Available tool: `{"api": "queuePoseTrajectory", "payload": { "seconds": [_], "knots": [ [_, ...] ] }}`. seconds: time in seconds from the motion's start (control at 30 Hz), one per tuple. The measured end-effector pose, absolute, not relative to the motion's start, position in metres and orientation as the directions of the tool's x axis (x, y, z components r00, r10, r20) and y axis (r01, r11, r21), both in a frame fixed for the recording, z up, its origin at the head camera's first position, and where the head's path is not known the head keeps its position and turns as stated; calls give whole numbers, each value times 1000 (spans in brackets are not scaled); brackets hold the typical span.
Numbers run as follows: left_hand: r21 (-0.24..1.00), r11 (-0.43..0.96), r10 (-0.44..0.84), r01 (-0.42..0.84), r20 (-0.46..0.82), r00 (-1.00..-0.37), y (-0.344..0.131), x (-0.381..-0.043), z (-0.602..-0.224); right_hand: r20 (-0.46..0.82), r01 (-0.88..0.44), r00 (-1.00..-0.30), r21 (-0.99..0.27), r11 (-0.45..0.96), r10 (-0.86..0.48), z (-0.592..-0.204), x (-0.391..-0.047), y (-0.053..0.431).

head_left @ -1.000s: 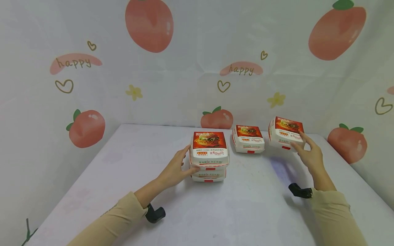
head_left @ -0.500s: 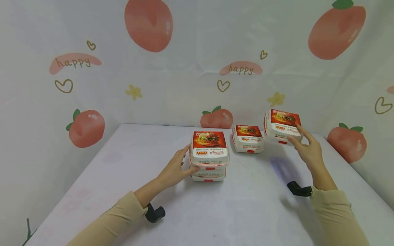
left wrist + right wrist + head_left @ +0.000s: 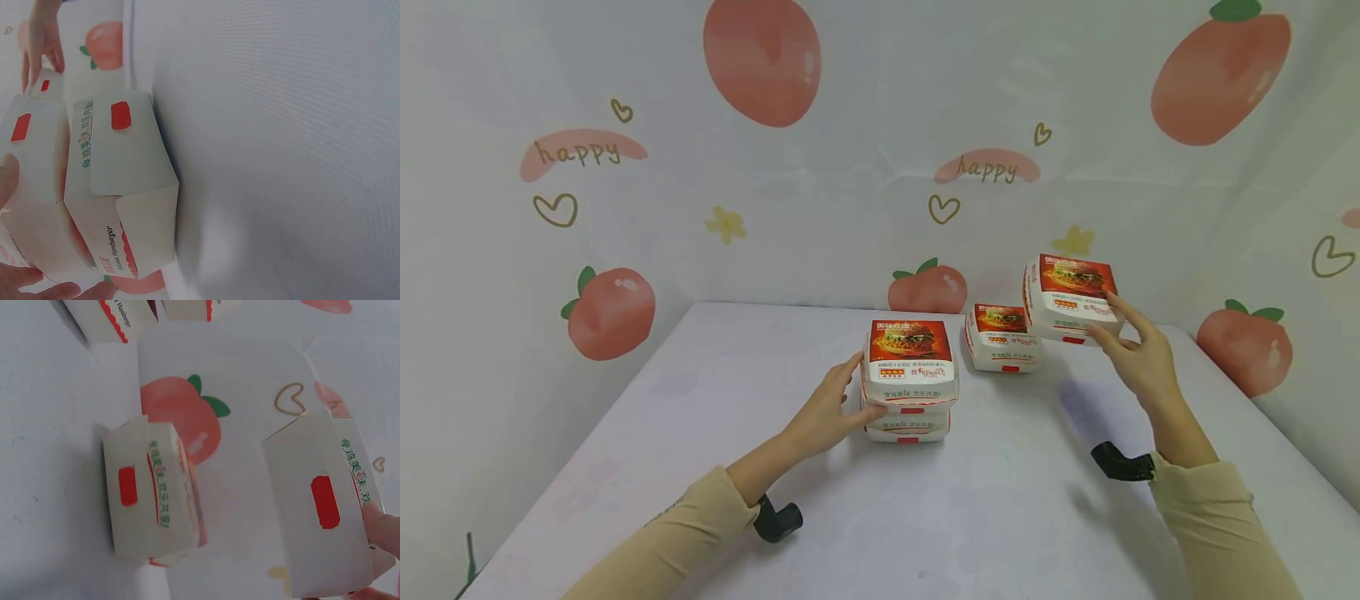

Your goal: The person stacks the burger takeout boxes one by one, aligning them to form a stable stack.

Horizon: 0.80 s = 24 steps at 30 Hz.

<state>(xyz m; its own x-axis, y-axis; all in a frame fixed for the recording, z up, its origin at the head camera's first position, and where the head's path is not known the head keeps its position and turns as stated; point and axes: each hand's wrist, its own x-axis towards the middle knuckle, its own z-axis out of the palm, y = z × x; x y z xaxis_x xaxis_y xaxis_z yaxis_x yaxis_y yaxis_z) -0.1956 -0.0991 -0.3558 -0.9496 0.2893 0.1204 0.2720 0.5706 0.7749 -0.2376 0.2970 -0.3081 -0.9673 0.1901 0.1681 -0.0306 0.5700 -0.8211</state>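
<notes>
In the head view, two white hamburger boxes with red burger-picture lids are stacked at mid-table. My left hand [image 3: 827, 417] grips the upper hamburger box [image 3: 910, 367] at its left side, thumb on the front and fingers along the side. Under it sits the lower hamburger box [image 3: 908, 427], also seen in the left wrist view. My right hand [image 3: 1146, 362] pinches another hamburger box [image 3: 1070, 300] by its right side, raised off the table and slightly tilted. A single hamburger box [image 3: 998, 340] rests on the table behind and left of that raised one, partly overlapped by it.
The white table [image 3: 970, 517] runs back to a pale cloth backdrop [image 3: 827, 250] printed with peaches, hearts and "happy". Black curved pieces [image 3: 778, 518] stick out beside both wrists, near the beige sleeves.
My right hand has lifted its hamburger box higher and carried it left, toward the single box at the back. The left hand and the stack have stayed still.
</notes>
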Motion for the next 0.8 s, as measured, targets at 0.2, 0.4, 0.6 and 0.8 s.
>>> {"api": "queuePoseTrajectory", "payload": {
  "seconds": [0.2,0.4,0.6,0.8],
  "knots": [
    [777,565,286,278,131,-949,-99,-196,-356,218,-85,-964,-791,605,150,-302,-232,289],
    [780,563,282,272,128,-951,-98,-197,-357,279,-154,-952,-792,591,127,-297,-226,279],
    [780,565,284,269,122,-951,-99,-197,-357,319,-199,-943,-774,602,98,-295,-223,271],
    [785,558,284,270,126,-951,-98,-197,-357,346,-239,-936,-766,597,68,-293,-221,262]
  ]
}}
